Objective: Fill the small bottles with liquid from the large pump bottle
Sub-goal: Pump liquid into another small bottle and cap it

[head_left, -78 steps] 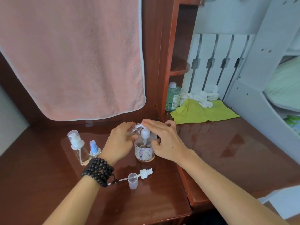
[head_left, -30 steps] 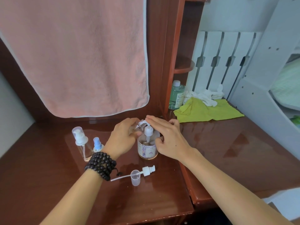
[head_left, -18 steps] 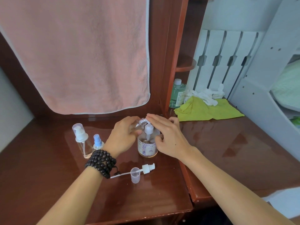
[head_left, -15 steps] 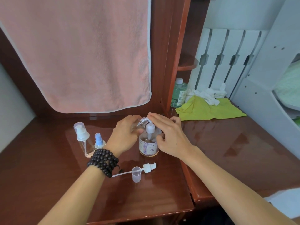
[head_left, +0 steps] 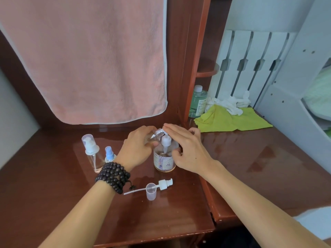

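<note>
From the head camera we're looking down on a glossy red-brown table (head_left: 53, 203), its polished top throwing back reflections. A pink towel (head_left: 86, 56) hangs over the far left, a wooden shelf post (head_left: 195, 56) rises at centre, and white slatted furniture (head_left: 250, 65) fills the far right.

Count them off. One large pump bottle (head_left: 164, 161) stands mid-table, amber liquid low inside. One small open bottle (head_left: 156, 135) is tilted, its threaded neck right at the pump's spout. Two more small bottles stand left of the hands: a clear pump bottle (head_left: 91, 153) and, just beside it, a blue-topped spray bottle (head_left: 109, 154). One loose pump head (head_left: 165, 183) with its tube lies on the near table, one clear cap (head_left: 151, 191) upright touching it. One green bottle (head_left: 198, 102) sits far right by one yellow-green cloth (head_left: 232, 120) and one white rag (head_left: 231, 103).

Left hand (head_left: 138, 149), dark beads (head_left: 112, 176) on its wrist, curls round the small open bottle. Right hand (head_left: 184, 147) lies over the pump head, fingers straight, thumb by the bottle's shoulder.
</note>
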The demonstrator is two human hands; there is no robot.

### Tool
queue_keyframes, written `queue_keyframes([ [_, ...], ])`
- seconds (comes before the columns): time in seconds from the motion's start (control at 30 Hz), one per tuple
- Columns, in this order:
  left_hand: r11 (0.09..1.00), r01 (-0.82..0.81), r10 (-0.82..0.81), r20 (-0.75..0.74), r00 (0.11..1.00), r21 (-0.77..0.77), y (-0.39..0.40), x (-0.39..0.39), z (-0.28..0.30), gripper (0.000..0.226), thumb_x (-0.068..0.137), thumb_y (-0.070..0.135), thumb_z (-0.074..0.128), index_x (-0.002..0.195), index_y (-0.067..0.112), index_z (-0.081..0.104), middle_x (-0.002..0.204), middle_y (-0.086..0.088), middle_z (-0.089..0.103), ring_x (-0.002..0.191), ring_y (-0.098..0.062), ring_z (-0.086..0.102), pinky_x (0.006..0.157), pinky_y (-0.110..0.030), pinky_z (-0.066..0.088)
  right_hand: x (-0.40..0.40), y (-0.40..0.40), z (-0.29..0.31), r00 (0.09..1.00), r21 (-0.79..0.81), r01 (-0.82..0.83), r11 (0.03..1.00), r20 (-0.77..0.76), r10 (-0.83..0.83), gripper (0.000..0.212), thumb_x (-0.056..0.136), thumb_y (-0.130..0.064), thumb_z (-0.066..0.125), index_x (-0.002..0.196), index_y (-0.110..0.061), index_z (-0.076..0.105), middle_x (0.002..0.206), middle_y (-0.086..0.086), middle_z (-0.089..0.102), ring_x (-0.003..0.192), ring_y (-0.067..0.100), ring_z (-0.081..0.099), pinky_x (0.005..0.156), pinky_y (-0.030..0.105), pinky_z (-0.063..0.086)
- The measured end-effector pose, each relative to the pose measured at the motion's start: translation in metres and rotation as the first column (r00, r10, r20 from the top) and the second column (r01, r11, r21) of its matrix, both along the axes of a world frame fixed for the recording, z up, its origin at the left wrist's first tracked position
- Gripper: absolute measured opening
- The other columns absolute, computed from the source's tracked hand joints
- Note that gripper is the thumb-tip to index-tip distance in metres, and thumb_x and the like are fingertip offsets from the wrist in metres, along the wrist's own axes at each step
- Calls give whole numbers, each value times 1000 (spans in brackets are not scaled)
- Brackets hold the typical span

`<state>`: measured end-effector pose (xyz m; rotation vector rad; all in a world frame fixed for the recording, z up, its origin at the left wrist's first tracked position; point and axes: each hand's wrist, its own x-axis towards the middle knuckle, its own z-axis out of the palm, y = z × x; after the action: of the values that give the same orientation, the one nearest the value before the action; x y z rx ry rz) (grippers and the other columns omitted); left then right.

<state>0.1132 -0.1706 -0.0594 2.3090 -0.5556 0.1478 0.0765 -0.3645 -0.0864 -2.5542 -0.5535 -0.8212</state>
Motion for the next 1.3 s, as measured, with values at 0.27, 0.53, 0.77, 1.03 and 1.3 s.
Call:
queue_keyframes([
  [0.27,1000,0,1,-36,999,11,-1,1,-10,37,81,19,67,113,35,58,103,12,61,103,-17,58,91,-50,48,4,-2,-5,999,0,20,1000,-29,-20,70,68,-3,46,133,-19,66,140,-5,63,130,3,54,101,47,29],
  [0.53,1000,0,0,-10,1000,-8,-1,3,-6,38,82,16,69,115,31,60,105,9,63,104,-18,58,92,-49,47,4,-2,-5,999,24,31,999,21,-31,75,64,-3,48,135,-19,64,144,-5,60,131,3,54,97,40,27],
  [0.77,1000,-6,6,-29,1000,-3,-2,0,-10,38,82,12,69,117,24,62,108,4,65,106,-19,59,95,-43,47,2,-1,-6,999,12,23,1000,-22,-23,72,66,-12,41,132,-18,67,139,-5,64,130,5,55,102,46,28],
  [1.03,1000,-12,12,10,1000,-26,-2,-1,-2,35,83,9,69,116,19,63,110,0,66,105,-19,59,93,-37,46,2,0,-3,1000,12,19,1000,9,-19,75,67,-17,34,135,-17,64,144,-5,59,132,4,53,98,41,28],
  [1.3,999,11,-11,-4,1000,-34,-2,-7,-1,33,83,6,68,114,16,64,108,-4,67,103,-20,60,89,-31,44,1,-1,-5,1000,29,13,1000,-6,-13,72,66,-11,42,134,-18,65,143,-5,61,131,3,53,102,47,31],
])
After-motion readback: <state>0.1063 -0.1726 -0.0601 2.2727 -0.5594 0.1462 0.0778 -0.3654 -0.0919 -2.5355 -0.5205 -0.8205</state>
